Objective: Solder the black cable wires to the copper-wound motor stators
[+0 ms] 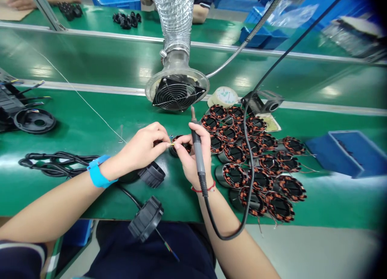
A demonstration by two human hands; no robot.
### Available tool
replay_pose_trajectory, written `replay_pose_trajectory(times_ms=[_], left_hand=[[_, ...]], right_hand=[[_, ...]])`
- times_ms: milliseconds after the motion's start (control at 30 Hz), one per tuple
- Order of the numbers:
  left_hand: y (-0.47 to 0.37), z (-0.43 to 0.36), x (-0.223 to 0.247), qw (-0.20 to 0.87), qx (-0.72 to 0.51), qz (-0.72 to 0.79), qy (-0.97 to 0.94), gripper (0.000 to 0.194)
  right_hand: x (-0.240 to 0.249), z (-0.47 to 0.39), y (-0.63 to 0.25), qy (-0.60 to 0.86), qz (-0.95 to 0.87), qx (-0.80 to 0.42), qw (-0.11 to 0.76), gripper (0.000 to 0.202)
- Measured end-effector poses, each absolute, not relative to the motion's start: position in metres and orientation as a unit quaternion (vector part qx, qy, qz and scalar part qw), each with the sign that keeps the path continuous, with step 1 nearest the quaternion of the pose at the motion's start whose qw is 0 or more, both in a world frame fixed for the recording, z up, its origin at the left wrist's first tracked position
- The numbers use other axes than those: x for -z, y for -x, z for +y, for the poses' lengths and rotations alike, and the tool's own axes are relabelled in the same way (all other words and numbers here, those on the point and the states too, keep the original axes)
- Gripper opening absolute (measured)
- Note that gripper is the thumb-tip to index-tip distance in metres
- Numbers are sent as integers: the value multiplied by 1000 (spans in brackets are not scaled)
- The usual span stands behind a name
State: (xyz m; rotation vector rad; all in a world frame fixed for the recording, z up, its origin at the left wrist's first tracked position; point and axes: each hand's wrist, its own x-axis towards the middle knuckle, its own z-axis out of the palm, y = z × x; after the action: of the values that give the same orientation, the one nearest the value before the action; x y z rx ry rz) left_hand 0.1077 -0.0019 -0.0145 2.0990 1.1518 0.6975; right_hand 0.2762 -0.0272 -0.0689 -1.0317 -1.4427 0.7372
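Note:
My left hand (pixel 148 145), with a blue band on its wrist, pinches a thin yellow wire (pixel 172 144) near the middle of the green bench. Across from it, the fingertips of my right hand (pixel 195 154) close on the same wire. A soldering iron (pixel 198 150) also rests in my right hand, its tip pointing up and away. Just behind the fingertips sits a copper-wound stator (pixel 183 146), partly hidden by both hands. A black round housing (pixel 152 175) lies beside my left wrist, and another black housing (pixel 146 218) with a cable is at the bench's front edge.
Several copper-wound stators (pixel 234 175) stand to the right, with a blue bin (pixel 341 154) beyond. A fume duct with a fan (pixel 177 93) hangs ahead. Coiled black cable (pixel 60 164) and black housings (pixel 34 121) lie left. Other people's hands and arms show across the bench.

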Motion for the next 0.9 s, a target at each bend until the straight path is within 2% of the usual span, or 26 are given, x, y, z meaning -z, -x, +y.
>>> replay_pose_trajectory(times_ms=[267, 400, 633, 900], left_hand=[[-106, 5, 30, 378, -265, 495, -736, 14], [-106, 8, 31, 401, -263, 505, -718, 14], [-106, 8, 32, 403, -264, 511, -712, 13], [-108, 5, 31, 396, -268, 508, -716, 13]], right_hand=[[67, -27, -287, 488, -702, -247, 456, 51], [66, -20, -281, 524, -694, -221, 442, 47], [54, -42, -291, 520, -658, -215, 500, 41], [65, -83, -295, 488, -623, -90, 604, 19]])
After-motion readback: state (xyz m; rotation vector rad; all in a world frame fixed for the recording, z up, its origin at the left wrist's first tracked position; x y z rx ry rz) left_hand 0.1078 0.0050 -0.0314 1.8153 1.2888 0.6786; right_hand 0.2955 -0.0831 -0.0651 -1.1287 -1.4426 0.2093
